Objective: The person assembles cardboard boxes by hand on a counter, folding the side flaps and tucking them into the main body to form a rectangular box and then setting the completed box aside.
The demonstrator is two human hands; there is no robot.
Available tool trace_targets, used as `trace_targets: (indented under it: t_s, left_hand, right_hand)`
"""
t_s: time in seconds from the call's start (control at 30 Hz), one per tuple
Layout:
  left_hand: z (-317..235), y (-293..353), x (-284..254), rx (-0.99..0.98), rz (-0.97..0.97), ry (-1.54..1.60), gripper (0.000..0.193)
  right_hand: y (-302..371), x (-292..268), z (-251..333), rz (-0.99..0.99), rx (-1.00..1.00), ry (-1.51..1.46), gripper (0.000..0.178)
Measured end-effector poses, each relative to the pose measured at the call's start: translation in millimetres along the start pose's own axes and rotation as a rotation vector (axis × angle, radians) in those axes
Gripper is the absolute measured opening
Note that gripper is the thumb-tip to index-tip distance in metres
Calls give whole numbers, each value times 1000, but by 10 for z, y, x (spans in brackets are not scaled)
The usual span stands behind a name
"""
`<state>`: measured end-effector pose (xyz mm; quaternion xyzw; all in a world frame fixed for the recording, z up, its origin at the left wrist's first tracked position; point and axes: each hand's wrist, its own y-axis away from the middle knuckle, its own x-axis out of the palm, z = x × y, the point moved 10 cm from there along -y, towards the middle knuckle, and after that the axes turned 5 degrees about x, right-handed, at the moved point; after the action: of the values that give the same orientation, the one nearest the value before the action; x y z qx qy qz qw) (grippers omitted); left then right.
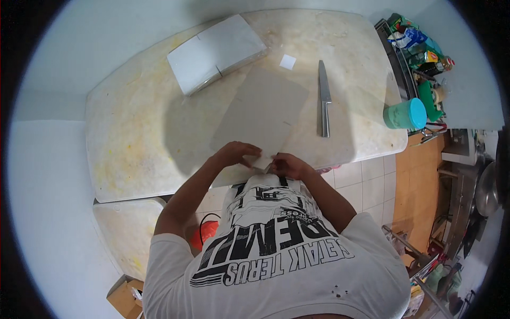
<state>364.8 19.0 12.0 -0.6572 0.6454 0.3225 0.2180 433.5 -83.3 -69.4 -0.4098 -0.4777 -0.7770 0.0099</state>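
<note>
Close to my body at the table's near edge, both hands pinch a small pale piece of card [261, 161] that looks folded. My left hand [237, 154] has it from the left, fingers curled over. My right hand [289, 165] grips its right end; the fingertips are partly hidden. Just beyond my hands a grey cardboard sheet [260, 106] lies flat, with short marks or slits on it. To its right is a kitchen knife [324, 101], blade pointing away from me. A small white square [288, 61] of paper or card lies past the sheet.
A thick white stack or box [218, 50] sits at the back left of the pale, stained table [133, 138]. A green tub with a blue lid [406, 114] stands at the right edge. Beside it a rack [396, 58] holds bottles and packets.
</note>
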Motion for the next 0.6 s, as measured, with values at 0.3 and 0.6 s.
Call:
trace_targets:
  t_s: [0.3, 0.6]
  left_hand:
    - [399, 585, -535, -479, -704, 459, 14]
    - [-449, 672, -1026, -93, -965, 138, 10]
  right_hand:
    - [208, 117, 189, -378, -335, 241, 59]
    - [283, 535, 594, -329, -624, 225, 52]
